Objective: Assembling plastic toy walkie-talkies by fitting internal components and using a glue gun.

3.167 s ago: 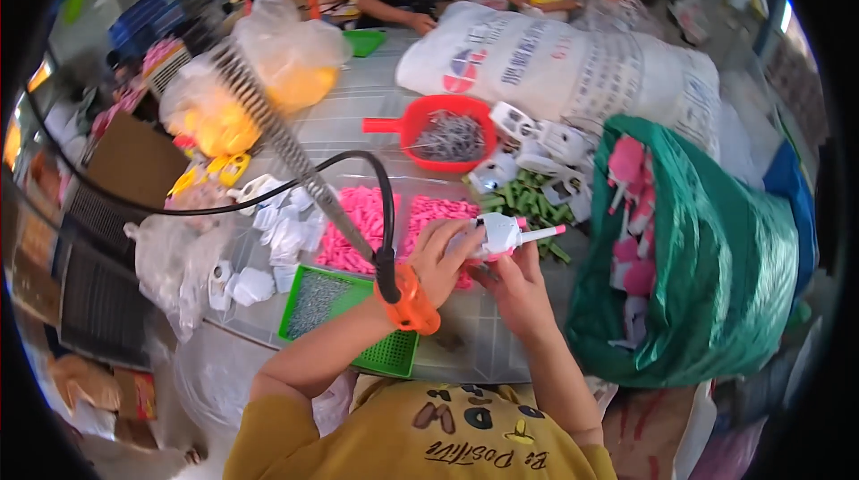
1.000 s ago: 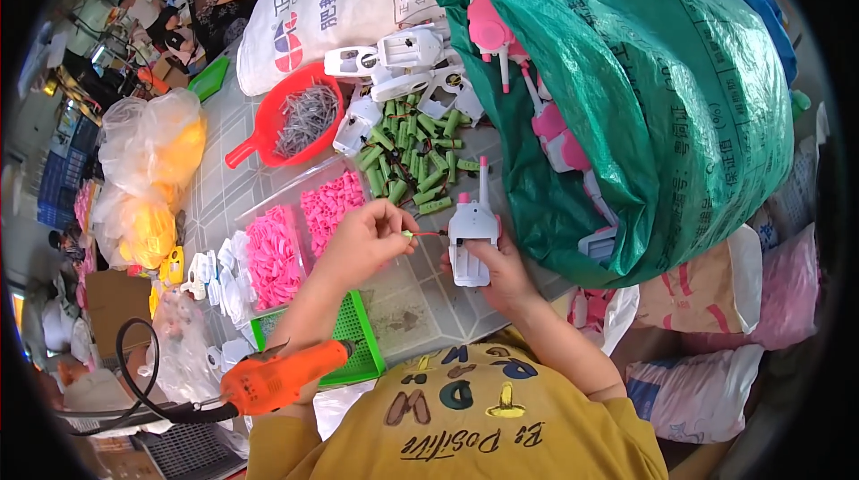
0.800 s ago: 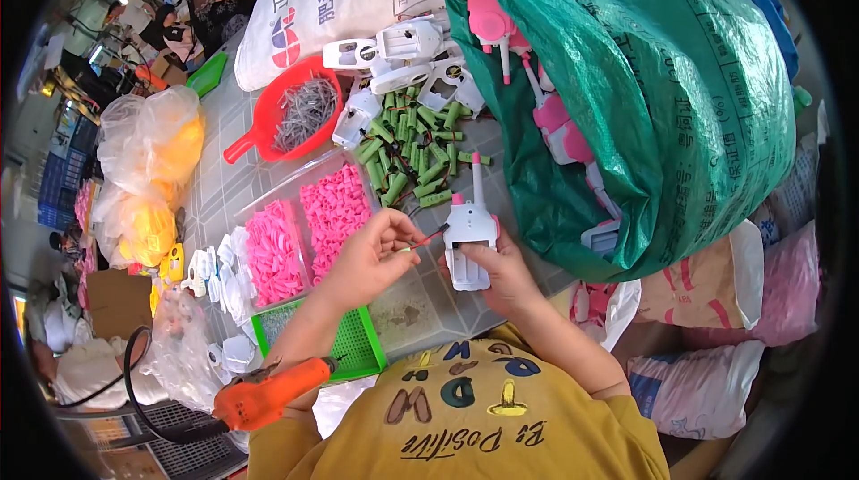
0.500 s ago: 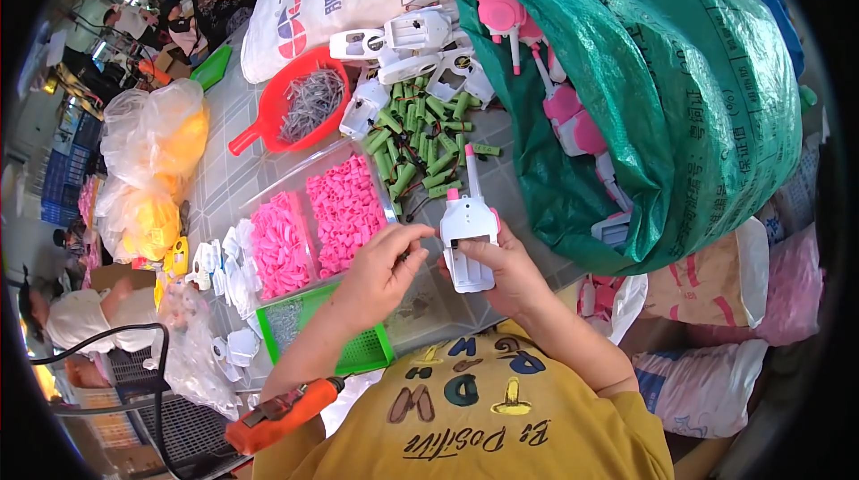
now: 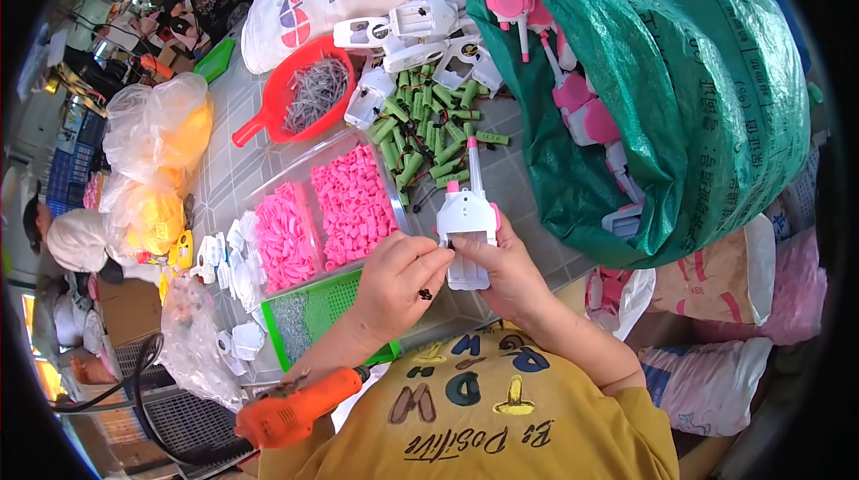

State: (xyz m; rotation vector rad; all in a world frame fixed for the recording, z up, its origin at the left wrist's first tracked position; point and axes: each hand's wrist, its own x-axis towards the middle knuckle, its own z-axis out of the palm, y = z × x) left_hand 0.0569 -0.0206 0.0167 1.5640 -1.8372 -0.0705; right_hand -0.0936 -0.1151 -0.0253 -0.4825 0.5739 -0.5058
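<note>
Hands meet over the tiled surface (image 5: 528, 185), close to the chest. A white plastic toy-gun housing (image 5: 467, 228) with a pink edge is clamped upright by the right hand (image 5: 508, 267), while the left hand (image 5: 399, 276) is pinched against its lower left side. It is judged light, stiff and smooth, best gripped across its flat flanks, not by the thin barrel. Beyond lie pink plastic parts (image 5: 351, 203) and green battery packs (image 5: 428, 129).
</note>
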